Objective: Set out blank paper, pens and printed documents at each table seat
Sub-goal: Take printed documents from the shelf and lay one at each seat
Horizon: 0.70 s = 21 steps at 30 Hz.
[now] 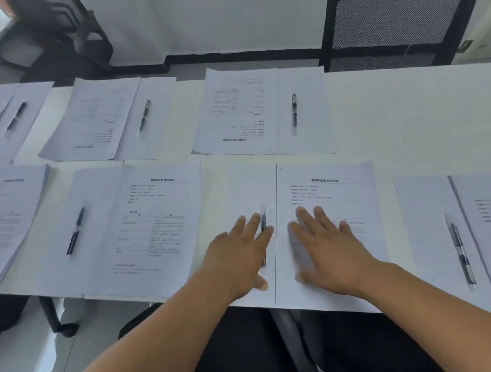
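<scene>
Left hand (238,254): laid flat with fingers straight and spread on the blank sheet (247,191) at the near middle seat; nothing is pinched.
Pen (263,228): lain lengthwise on that blank sheet, partly covered by the left hand's outer fingers, its tip end seen beyond the fingertips.
Right hand (329,246): pressed flat, fingers spread, on the printed document (327,184); nothing is gripped.
Printed document: placed just right of the blank sheet, its left edge overlapping it, with the near edge reaching the table (410,112) rim.
Neighbouring seats: a paper set with a pen is seen to the left (76,230) and another to the right (461,253).
Far side: three more sets are laid out, text facing away.
Paper stack (0,219): kept at the near left.
Mesh chair (396,21): stood behind the far edge.
</scene>
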Each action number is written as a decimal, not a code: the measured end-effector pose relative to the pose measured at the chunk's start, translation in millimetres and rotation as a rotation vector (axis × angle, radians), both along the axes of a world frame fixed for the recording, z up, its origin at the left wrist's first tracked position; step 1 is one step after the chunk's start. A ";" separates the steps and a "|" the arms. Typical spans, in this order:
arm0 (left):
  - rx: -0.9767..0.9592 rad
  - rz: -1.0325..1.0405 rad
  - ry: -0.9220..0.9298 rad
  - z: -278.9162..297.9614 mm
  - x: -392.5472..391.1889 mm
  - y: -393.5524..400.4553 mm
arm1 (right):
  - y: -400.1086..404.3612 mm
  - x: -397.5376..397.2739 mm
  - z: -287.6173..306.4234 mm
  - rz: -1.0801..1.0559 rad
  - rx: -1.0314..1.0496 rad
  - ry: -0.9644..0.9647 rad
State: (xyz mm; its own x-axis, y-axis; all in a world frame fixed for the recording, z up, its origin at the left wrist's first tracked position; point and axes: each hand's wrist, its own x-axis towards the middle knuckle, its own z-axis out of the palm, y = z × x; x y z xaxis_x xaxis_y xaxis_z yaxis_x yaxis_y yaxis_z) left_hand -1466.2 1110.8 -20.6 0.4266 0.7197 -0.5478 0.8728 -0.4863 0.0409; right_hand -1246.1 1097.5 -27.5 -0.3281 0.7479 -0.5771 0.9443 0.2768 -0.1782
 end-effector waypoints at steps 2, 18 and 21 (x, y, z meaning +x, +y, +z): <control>0.012 -0.010 0.008 0.5 -3.6 0.9 | 0.5 -0.3 -0.4 0.001 -0.003 0.001; -0.015 -0.035 0.000 14.0 -13.5 11.9 | -4.6 10.8 2.4 -0.006 -0.026 0.016; -0.021 -0.070 0.018 19.5 -17.0 17.0 | -4.2 10.7 2.3 -0.010 -0.038 0.012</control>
